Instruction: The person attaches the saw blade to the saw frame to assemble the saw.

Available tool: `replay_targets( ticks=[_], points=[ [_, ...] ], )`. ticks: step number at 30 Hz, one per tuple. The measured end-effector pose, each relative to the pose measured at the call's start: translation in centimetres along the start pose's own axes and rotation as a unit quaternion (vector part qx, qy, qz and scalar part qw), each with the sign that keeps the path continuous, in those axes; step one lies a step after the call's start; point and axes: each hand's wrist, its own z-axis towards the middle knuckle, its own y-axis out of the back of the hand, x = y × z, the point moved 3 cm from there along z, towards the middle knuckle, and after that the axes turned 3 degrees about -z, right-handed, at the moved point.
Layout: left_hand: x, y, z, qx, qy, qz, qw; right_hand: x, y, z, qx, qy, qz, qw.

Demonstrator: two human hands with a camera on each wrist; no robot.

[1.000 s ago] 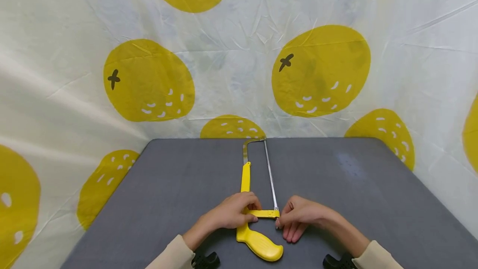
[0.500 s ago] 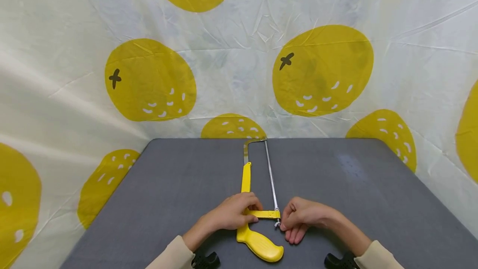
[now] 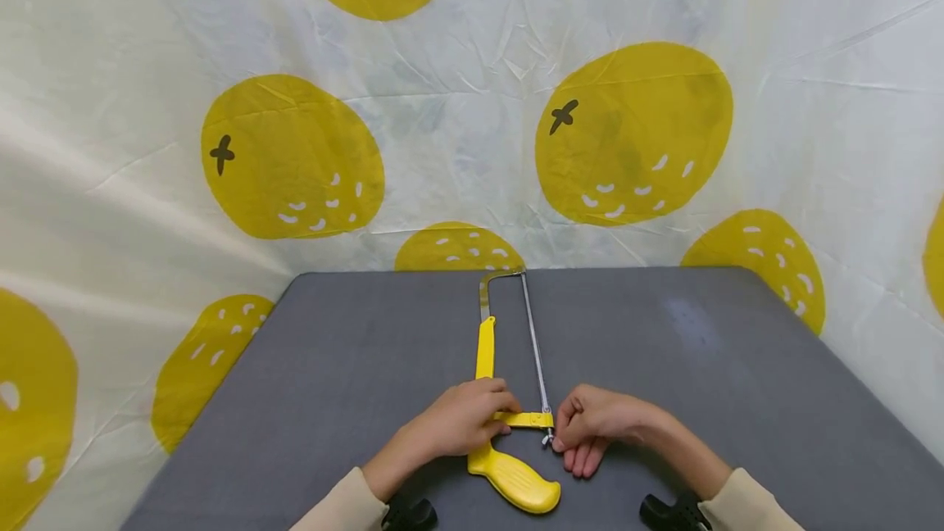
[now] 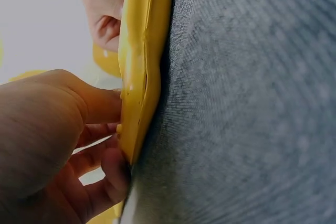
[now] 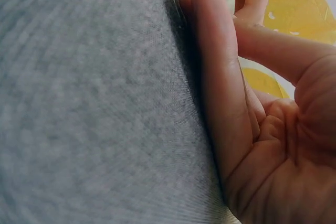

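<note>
A yellow hacksaw lies flat on the grey table, its handle [image 3: 516,482] toward the near edge and its silver blade [image 3: 534,342] on the right side. My left hand [image 3: 460,418] grips the yellow frame just above the handle, thumb on the near side of the crossbar [image 3: 533,420]; in the left wrist view the fingers curl at the yellow body [image 4: 139,66]. At the crossbar's right end sits a small wing nut [image 3: 547,438]. My right hand [image 3: 601,424] is just right of it, fingertips beside it, other fingers extended low over the table; contact with the nut is unclear.
The grey table [image 3: 354,334] extends around the saw. A white cloth [image 3: 472,138] with large yellow fruit shapes hangs behind and beside the table. Black wrist gear [image 3: 409,515] shows below the left hand, and similar black gear [image 3: 667,515] below the right.
My right fingertips, over the wing nut a second ago, have shifted slightly right, leaving the nut in sight. My left hand keeps its grip, and the saw lies as before.
</note>
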Motion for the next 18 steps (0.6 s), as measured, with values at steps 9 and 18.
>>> replay_targets(
  ticks=[9,18],
  points=[
    [0.97,-0.19,-0.16,0.015,0.036,-0.086,0.9956,0.02,0.1,0.27,0.026,0.013,0.011,0.9995],
    [0.86,-0.19,0.19,0.014,0.051,-0.095,0.9941,0.33,0.45,-0.3,0.036,0.011,0.006,0.9993]
  ],
)
